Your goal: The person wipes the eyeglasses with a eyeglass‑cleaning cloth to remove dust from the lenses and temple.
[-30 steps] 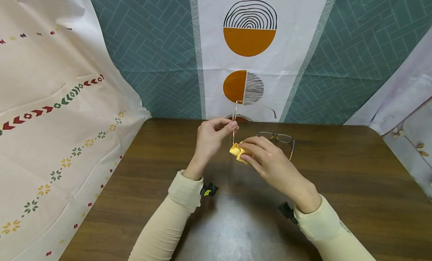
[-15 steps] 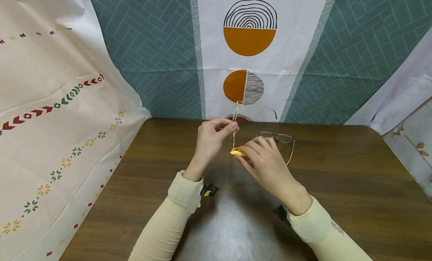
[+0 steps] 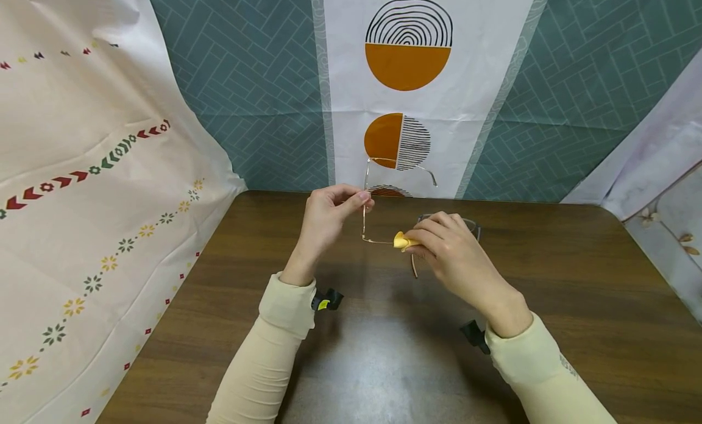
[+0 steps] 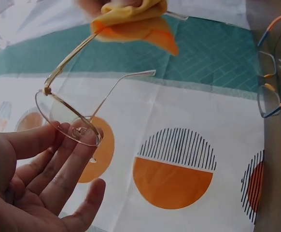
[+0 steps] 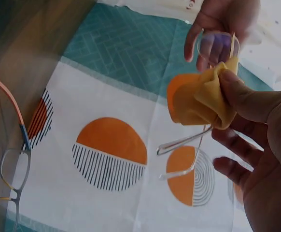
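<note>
At the near edge of the surface (image 3: 362, 369), two pale, cuffed sleeves come in, the left sleeve (image 3: 260, 366) and the right sleeve (image 3: 548, 375), which bears a small printed mark. A black device (image 3: 475, 337) sits at the right wrist, and another, with a yellow-green patch, at the left.

Above the surface, towards its far edge and about midway between the left and right edges, the right hand (image 3: 460, 259) has its grip pinched on a yellow cloth (image 5: 205, 99), bunched between thumb and fingers and folded around one temple of the gold-framed glasses (image 4: 65, 112). That temple's tip pokes out past the cloth in the left wrist view. The left hand (image 3: 326, 223) has its grip on the glasses, thumb and fingers pinching the front near the bridge. The glasses hang clear of the surface, their front turned on end, one temple above the other; the upper one reaches rightwards.

Partly hidden behind the right hand, a second pair of glasses (image 5: 15, 169), with grey-blue rims and orange on the temples, rests open near the far edge. Beyond that edge hangs a teal backdrop (image 3: 252, 77) with a white panel of orange and lined circles.
</note>
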`<state>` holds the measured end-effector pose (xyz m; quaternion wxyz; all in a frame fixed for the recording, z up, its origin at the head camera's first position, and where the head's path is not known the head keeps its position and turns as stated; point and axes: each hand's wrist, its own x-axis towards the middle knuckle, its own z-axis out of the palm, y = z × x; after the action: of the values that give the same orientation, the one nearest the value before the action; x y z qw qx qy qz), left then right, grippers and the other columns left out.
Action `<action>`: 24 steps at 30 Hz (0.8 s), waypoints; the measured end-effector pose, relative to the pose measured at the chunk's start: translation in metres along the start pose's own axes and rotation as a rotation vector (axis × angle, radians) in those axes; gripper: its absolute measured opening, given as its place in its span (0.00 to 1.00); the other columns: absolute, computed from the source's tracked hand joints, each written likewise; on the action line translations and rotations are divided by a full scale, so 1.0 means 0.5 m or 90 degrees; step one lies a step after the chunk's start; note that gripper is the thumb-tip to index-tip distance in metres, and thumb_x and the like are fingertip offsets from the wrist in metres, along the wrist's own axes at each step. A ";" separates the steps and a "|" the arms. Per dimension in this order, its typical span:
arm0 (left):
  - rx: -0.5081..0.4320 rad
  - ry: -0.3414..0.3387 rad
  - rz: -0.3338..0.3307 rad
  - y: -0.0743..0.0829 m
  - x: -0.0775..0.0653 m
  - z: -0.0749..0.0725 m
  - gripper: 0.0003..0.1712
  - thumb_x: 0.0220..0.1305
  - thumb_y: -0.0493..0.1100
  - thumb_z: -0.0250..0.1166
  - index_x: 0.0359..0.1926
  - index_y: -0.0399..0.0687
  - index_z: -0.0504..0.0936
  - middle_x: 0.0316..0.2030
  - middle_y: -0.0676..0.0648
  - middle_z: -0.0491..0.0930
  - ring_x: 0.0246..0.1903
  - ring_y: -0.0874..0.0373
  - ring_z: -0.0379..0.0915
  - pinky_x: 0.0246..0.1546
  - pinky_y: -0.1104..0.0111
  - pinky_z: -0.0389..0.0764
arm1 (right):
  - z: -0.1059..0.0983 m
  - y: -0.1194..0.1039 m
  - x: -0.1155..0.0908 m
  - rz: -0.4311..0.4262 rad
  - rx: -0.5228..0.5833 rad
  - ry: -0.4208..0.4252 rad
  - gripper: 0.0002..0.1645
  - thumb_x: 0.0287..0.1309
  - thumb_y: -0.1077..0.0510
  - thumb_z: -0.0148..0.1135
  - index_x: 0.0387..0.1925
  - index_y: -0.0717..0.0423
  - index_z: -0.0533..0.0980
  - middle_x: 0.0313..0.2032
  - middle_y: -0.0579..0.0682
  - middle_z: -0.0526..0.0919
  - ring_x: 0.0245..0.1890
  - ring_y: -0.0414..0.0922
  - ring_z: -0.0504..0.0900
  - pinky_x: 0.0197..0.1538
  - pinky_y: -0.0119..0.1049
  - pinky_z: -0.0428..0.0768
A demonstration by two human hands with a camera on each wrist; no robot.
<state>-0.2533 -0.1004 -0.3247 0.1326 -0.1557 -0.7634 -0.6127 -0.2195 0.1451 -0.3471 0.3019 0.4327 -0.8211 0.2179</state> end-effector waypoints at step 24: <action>-0.194 0.001 -0.039 0.004 0.005 -0.027 0.09 0.72 0.34 0.67 0.43 0.27 0.85 0.34 0.47 0.89 0.37 0.53 0.86 0.59 0.52 0.79 | -0.054 0.048 -0.010 0.081 0.121 -0.001 0.24 0.47 0.76 0.77 0.45 0.57 0.83 0.44 0.47 0.86 0.46 0.44 0.78 0.51 0.32 0.73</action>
<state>-0.2548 -0.1132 -0.3192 0.0896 -0.1503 -0.6661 -0.7251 -0.2290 0.1774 -0.3334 0.2441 0.4064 -0.8230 0.3129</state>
